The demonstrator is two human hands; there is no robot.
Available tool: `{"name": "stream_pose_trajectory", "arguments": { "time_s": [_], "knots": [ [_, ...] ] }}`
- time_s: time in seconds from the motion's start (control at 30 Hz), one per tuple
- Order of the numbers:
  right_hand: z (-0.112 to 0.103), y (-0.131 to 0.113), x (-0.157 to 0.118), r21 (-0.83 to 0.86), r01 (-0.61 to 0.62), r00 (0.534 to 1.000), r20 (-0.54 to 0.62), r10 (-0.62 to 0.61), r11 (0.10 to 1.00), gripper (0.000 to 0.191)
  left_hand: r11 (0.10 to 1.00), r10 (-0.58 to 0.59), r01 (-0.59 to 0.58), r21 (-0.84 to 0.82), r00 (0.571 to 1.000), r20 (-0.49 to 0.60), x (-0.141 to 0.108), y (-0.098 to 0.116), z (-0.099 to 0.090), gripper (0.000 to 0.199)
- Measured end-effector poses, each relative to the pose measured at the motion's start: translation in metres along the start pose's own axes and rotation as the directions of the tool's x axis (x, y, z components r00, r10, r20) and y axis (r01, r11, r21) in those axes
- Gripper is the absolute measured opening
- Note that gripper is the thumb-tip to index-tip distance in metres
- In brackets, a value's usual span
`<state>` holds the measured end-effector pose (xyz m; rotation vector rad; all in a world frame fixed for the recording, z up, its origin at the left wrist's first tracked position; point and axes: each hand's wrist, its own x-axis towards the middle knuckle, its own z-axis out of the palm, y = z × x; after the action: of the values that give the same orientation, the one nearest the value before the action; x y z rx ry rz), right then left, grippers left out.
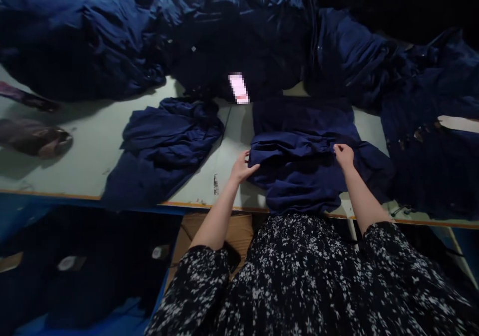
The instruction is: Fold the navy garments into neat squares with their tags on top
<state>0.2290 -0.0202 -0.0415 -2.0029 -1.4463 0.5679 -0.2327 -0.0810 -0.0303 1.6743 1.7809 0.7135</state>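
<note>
While bunched at the near edge of a pale worktable (198, 186), soft, light navy cloth (295, 176), limp and best taken along its top fold, with a spread left hand (241, 168) open against it and a right hand (343, 156) pinching that fold.

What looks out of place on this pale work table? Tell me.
A bright pink-white rectangle, too blurred to identify but possibly a phone, lies against the heap of navy blue cloth, its glare standing out among the dark garments.

Matt, softly creased navy cloth (299, 171) is spread over a smooth, faintly glossy pale table (90, 146); a matt printed fabric sleeve (194, 286) is seen beside plain brown cardboard (220, 231).
</note>
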Motion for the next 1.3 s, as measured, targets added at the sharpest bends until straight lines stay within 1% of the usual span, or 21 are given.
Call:
{"name": "stream_pose_trajectory", "arguments": {
  "time_s": [0.07, 0.1, 0.13, 0.2, 0.27, 0.33, 0.37, 0.4, 0.47, 0.53, 0.63, 0.73, 0.77, 0.83, 0.93, 1.0, 1.07, 1.13, 1.2, 1.23, 1.3],
  "knots": [
    [0.009, -0.015, 0.011, -0.116, -0.07, 0.994, 0.076, 0.079, 0.991, 0.036, 0.991, -0.026, 0.032, 0.131, 0.999, -0.047, -0.01, 0.014, 0.012, 0.066],
    [0.011, -0.024, 0.016, -0.138, -0.076, 0.992, 0.091, 0.089, 0.988, 0.034, 0.979, -0.052, 0.066, 0.191, 0.996, -0.078, -0.013, 0.019, 0.016, 0.059],
    [0.011, -0.032, 0.02, -0.134, -0.037, 0.995, 0.085, 0.048, 0.99, 0.034, 0.966, -0.072, 0.095, 0.239, 0.992, -0.105, -0.015, 0.022, 0.018, 0.051],
    [0.005, -0.046, 0.027, -0.059, 0.12, 0.992, -0.042, -0.122, 0.991, 0.034, 0.942, -0.072, 0.111, 0.317, 0.989, -0.131, -0.02, 0.021, 0.015, 0.044],
    [-0.01, -0.052, 0.032, -0.003, 0.245, 0.938, -0.252, -0.238, 0.969, 0.037, 0.908, -0.038, 0.078, 0.411, 0.994, -0.105, -0.026, 0.01, 0.006, 0.041],
    [-0.027, -0.048, 0.03, -0.004, 0.227, 0.894, -0.396, -0.21, 0.974, 0.039, 0.868, -0.003, 0.018, 0.497, 0.999, -0.032, -0.033, -0.005, -0.006, 0.034],
    [-0.034, -0.042, 0.026, -0.014, 0.18, 0.893, -0.418, -0.169, 0.984, 0.038, 0.852, 0.016, -0.017, 0.523, 1.0, 0.007, -0.036, -0.013, -0.011, 0.032],
    [-0.04, -0.035, 0.02, -0.027, 0.127, 0.905, -0.405, -0.127, 0.992, 0.036, 0.842, 0.037, -0.051, 0.537, 0.999, 0.038, -0.039, -0.019, -0.014, 0.031],
    [-0.046, -0.018, 0.005, -0.053, 0.046, 0.951, -0.304, -0.06, 0.998, 0.031, 0.835, 0.07, -0.096, 0.542, 0.995, 0.067, -0.041, -0.029, -0.018, 0.031],
    [-0.047, -0.003, -0.011, -0.057, 0.019, 0.977, -0.21, -0.031, 0.998, 0.025, 0.831, 0.082, -0.105, 0.546, 0.994, 0.065, -0.041, -0.035, -0.019, 0.032],
    [-0.046, 0.01, -0.024, -0.022, 0.018, 0.979, -0.201, -0.022, 1.0, 0.022, 0.823, 0.093, -0.127, 0.553, 0.992, 0.09, -0.039, -0.038, -0.019, 0.028],
    [-0.044, 0.012, -0.023, -0.021, 0.018, 0.986, -0.164, -0.022, 1.0, 0.026, 0.83, 0.125, -0.204, 0.519, 0.975, 0.184, -0.032, -0.041, -0.026, 0.01],
    [-0.043, 0.013, -0.022, -0.025, 0.015, 0.99, -0.14, -0.019, 1.0, 0.028, 0.841, 0.141, -0.226, 0.491, 0.969, 0.203, -0.028, -0.042, -0.029, 0.011],
    [-0.041, 0.014, -0.021, -0.015, 0.0, 0.994, -0.114, -0.002, 1.0, 0.029, 0.874, 0.163, -0.225, 0.43, 0.971, 0.177, -0.013, -0.04, -0.033, 0.025],
    [-0.036, 0.017, -0.025, 0.02, -0.043, 0.989, -0.144, 0.046, 0.999, 0.033, 0.923, 0.148, -0.149, 0.355, 0.989, 0.031, 0.026, -0.024, -0.032, 0.031],
    [-0.034, 0.019, -0.029, 0.02, -0.063, 0.982, -0.176, 0.066, 0.998, 0.037, 0.94, 0.171, -0.157, 0.302, 0.985, -0.021, 0.059, -0.008, -0.023, 0.029],
    [-0.032, 0.019, -0.032, 0.019, -0.075, 0.977, -0.2, 0.077, 0.997, 0.04, 0.943, 0.226, -0.225, 0.246, 0.974, 0.024, 0.09, 0.009, -0.013, 0.033],
    [-0.033, 0.018, -0.032, 0.027, -0.076, 0.972, -0.222, 0.08, 0.997, 0.044, 0.949, 0.235, -0.261, 0.179, 0.96, 0.153, 0.115, 0.021, -0.005, 0.027],
    [-0.036, 0.015, -0.031, 0.035, -0.039, 0.965, -0.258, 0.046, 0.999, 0.047, 0.974, 0.186, -0.212, 0.077, 0.95, 0.252, 0.132, 0.025, -0.002, 0.014],
    [-0.038, 0.013, -0.03, 0.034, -0.004, 0.958, -0.286, 0.014, 0.999, 0.048, 0.986, 0.16, -0.168, 0.006, 0.951, 0.266, 0.138, 0.024, -0.004, 0.01],
    [-0.04, 0.009, -0.026, 0.029, 0.079, 0.939, -0.339, -0.065, 0.996, 0.048, 0.986, 0.119, -0.087, -0.143, 0.964, 0.238, 0.146, 0.02, -0.009, 0.012]
  ]
}}
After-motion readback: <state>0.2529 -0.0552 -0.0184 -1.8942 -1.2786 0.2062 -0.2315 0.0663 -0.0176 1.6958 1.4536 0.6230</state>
